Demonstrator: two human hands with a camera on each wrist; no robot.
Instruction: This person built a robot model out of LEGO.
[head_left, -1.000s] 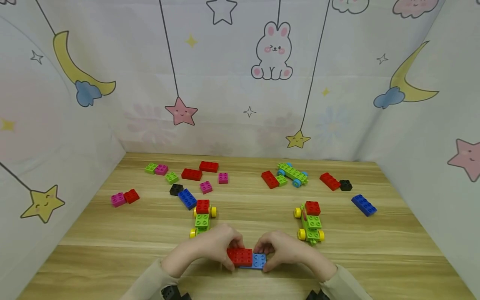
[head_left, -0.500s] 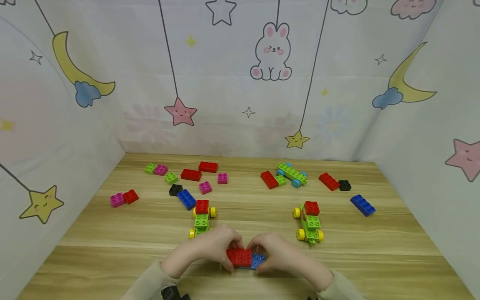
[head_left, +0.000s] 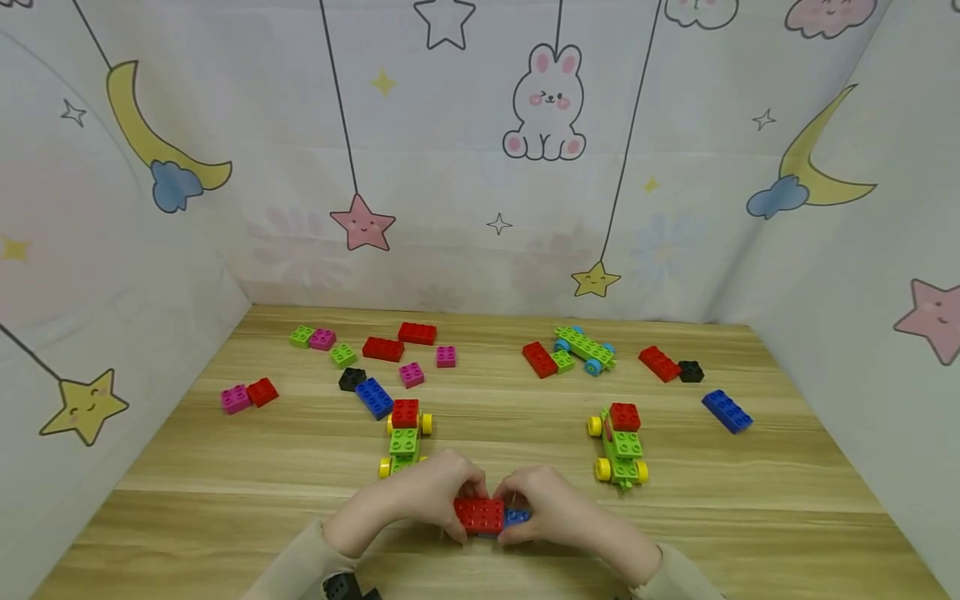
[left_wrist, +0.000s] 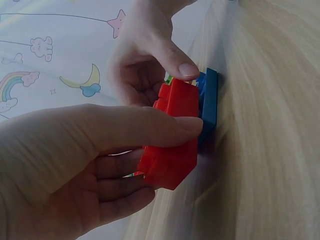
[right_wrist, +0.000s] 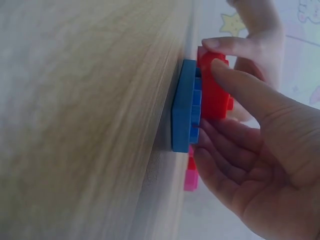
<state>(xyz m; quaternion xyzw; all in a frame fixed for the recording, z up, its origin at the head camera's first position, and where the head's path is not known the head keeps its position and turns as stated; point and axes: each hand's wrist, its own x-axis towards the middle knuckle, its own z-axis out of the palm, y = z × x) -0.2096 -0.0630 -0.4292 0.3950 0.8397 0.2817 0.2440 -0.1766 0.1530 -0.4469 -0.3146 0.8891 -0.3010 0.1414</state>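
Head view, lower centre: left hand [head_left: 441, 485] and right hand [head_left: 546, 502] pinched red brick [head_left: 480, 516] over blue brick [head_left: 515, 517], apparently aligning, with downward pressure called for.

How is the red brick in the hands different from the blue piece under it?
Colour: the red brick is red, while the blue piece is blue.
Thickness: the red brick is chunky; the blue piece is thin and flat.
Place: the red brick is on top; the blue piece is underneath, partly covered by it.
Both have bumps on top.
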